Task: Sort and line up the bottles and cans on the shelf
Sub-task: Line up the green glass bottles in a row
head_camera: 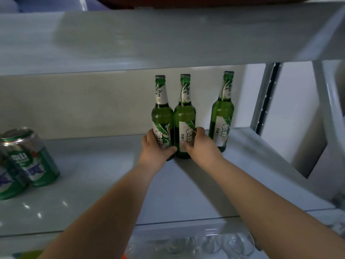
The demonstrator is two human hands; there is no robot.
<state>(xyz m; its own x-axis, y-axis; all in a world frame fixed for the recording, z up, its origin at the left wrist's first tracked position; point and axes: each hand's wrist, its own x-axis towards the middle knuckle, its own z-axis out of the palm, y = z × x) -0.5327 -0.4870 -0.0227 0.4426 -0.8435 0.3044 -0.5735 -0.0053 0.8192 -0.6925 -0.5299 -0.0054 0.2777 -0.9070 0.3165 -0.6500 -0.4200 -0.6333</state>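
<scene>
We count three green bottles [222,113] and at least two cans [31,157] (far left); our left grip [155,150] clasps the leftmost bottle [162,116], our right grip [201,146] the middle bottle [184,114].

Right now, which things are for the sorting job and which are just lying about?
For the job: left bottle, gripped by the left hand; middle bottle, gripped by the right hand; right bottle; cans; shelf.
Just lying about: glasses below the shelf.
</scene>
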